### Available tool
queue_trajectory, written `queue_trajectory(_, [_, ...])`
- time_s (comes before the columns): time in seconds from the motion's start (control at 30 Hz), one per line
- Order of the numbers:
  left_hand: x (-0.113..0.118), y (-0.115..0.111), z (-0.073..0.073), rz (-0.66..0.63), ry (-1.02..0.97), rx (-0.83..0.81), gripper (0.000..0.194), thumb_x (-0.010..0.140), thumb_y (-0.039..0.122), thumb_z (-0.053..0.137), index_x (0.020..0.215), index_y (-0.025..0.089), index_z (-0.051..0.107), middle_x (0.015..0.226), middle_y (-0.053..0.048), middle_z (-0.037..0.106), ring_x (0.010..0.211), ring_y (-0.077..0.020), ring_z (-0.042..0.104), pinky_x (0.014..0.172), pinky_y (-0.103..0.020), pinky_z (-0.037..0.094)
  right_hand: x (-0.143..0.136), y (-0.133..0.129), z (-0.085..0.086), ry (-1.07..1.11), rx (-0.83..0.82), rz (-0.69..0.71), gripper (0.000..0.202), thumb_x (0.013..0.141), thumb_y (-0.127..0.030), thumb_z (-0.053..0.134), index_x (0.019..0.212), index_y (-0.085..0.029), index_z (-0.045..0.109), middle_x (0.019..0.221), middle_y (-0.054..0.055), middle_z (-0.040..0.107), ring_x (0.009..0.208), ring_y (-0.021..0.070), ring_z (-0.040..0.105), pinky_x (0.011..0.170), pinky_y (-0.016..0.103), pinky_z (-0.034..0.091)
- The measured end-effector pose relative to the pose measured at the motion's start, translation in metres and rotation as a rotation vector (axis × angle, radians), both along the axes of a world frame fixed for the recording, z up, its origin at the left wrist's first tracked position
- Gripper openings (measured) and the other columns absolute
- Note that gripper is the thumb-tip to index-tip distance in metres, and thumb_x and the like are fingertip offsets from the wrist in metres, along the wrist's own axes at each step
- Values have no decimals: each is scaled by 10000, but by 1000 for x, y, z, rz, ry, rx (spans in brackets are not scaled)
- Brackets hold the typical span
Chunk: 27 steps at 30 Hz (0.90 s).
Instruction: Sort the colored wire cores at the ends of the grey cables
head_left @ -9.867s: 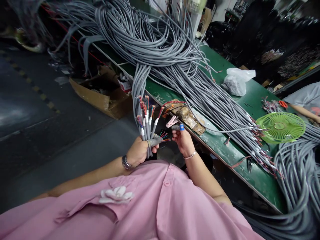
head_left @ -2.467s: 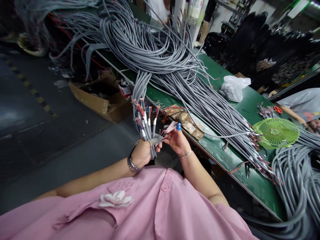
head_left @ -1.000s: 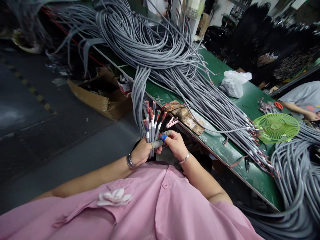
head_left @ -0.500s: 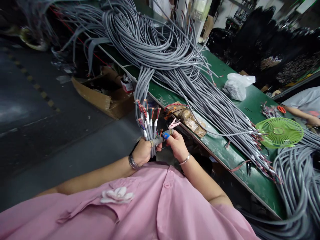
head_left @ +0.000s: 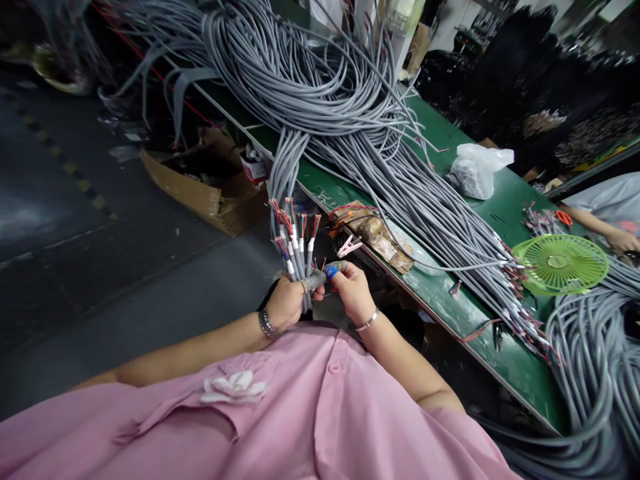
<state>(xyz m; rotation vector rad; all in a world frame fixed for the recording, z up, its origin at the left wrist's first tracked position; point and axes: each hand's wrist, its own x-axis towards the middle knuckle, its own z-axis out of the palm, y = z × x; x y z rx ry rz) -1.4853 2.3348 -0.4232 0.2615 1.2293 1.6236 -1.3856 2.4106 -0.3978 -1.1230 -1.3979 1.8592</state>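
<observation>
My left hand [head_left: 285, 303] is closed around a bundle of grey cables [head_left: 299, 267], whose stripped ends stand up with thin coloured wires and white wrapping below them. Grey coverings wrap fingers of both hands. Just right of the bundle, my right hand [head_left: 354, 292] is closed in a pinch, with something blue [head_left: 331, 271] at its thumb. Small coloured wire ends show between the two hands; the fingers hide what exactly the pinch holds. A pink clip [head_left: 349, 246] sits at the table edge, just above my right hand.
A large heap of grey cables [head_left: 300, 87] covers much of the green table [head_left: 500, 393]. A green fan [head_left: 560, 263] and a white plastic bag [head_left: 480, 172] stand on it. At the right is another person's arm [head_left: 595, 227]. A cardboard box [head_left: 215, 193] lies on the floor.
The view has shifted very slightly. Both hands keep nearly the same place and grip at the cable bundle.
</observation>
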Motion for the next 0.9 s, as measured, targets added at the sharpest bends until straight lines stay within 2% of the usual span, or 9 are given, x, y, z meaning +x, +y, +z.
queue_trajectory(0.17, [1,0,2,30,-22,-26,250,632,291,780,703,106,628,536,-15,615,444,-113,546,435,-217,461,-1,-3,-6,91,-90,-42,155,710,-295,682,723,-170,591,532,-61,514,462,62,424,472,200,336])
queue_trajectory(0.3, [0,0,5,37,-43,-26,254,619,287,782,708,104,630,541,-14,616,451,-113,549,440,-218,465,-1,-1,-9,99,-125,-46,181,708,-293,685,680,-169,556,527,-65,481,461,56,402,468,195,333])
queue_trajectory(0.47, [0,0,2,29,19,-28,222,612,273,763,660,114,616,512,-13,605,427,-118,538,418,-221,452,0,4,2,-8,-24,64,267,691,-390,716,776,-167,594,604,-43,537,506,68,442,471,196,345])
queue_trajectory(0.6, [2,-2,-3,8,52,-26,202,608,261,757,666,119,626,530,-17,620,442,-125,553,426,-228,462,-1,12,11,-60,55,170,346,607,-425,775,705,-160,577,590,-42,539,531,77,451,479,201,351])
queue_trajectory(0.7, [3,-3,-4,-1,54,-34,217,612,270,768,695,119,636,548,-18,630,453,-129,562,428,-230,465,1,16,9,-91,68,211,356,616,-448,768,696,-158,577,582,-47,521,523,74,435,475,204,351])
queue_trajectory(0.9, [2,-2,-2,1,48,-23,236,630,286,777,675,112,624,535,-21,621,447,-120,555,430,-220,457,7,12,-3,-54,68,194,322,692,-459,722,777,-167,617,618,-32,548,542,86,462,500,215,391])
